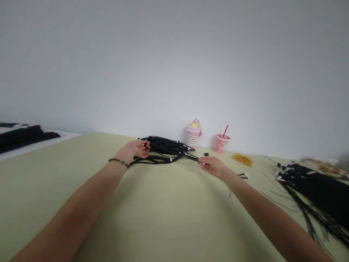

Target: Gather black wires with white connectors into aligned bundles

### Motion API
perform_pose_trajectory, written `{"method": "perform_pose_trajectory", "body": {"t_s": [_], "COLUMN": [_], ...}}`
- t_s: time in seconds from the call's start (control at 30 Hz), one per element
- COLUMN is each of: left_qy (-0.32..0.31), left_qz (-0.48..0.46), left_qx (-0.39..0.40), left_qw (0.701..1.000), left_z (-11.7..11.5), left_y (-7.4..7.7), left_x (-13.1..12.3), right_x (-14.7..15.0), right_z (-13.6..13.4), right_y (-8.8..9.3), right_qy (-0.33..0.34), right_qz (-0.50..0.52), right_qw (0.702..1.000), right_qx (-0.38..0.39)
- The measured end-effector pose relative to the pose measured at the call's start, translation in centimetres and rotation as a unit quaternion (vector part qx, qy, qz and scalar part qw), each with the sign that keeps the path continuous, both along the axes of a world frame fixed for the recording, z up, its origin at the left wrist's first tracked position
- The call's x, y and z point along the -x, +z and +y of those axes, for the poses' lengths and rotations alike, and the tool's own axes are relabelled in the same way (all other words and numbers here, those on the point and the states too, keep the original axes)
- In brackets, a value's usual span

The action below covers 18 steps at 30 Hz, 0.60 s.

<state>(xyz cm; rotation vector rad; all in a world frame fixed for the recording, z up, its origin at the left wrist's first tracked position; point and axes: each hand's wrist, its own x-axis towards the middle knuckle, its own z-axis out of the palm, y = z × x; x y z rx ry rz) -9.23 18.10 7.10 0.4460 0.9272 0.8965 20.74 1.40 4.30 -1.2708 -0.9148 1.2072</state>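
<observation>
A bundle of black cables [166, 145] with small white labels lies at the back of the pale green table, near the wall. My left hand [141, 148] pinches a black cable at the bundle's left end. Further right, my right hand [211, 165] has its fingers closed on the end of a black cable that stretches from the bundle. Loose black cable [158, 159] curves along the table between my hands, in front of the bundle.
A pink lidded cup [193, 132] and a pink tumbler [220, 144] with a straw stand by the wall. Yellow rubber bands [242, 159] lie right of them. More black cables [319, 189] cover the right side; black strips [24, 136] lie far left.
</observation>
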Motion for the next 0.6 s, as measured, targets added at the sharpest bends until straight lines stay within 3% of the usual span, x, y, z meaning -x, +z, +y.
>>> {"method": "perform_pose_trajectory", "body": {"t_s": [0.17,0.27,0.4,0.6], "left_qy": [0.039,0.051,0.050,0.036], "left_qz": [-0.068,-0.101,-0.122,-0.125], "left_qx": [-0.006,-0.009,0.000,0.040], "left_qw": [0.997,0.994,0.991,0.991], "left_z": [2.3,2.9,3.1,3.4], "left_y": [-0.3,-0.8,-1.3,-2.6], "left_x": [2.5,3.6,4.4,5.2], "right_x": [0.6,1.2,1.8,2.2], "right_z": [5.8,8.2,10.4,12.2], "right_y": [4.0,5.1,4.6,1.9], "right_qy": [-0.007,-0.021,-0.040,-0.071], "right_qz": [-0.135,-0.222,-0.346,-0.509], "right_qw": [0.991,0.975,0.937,0.857], "right_qx": [0.000,0.000,-0.004,-0.044]}}
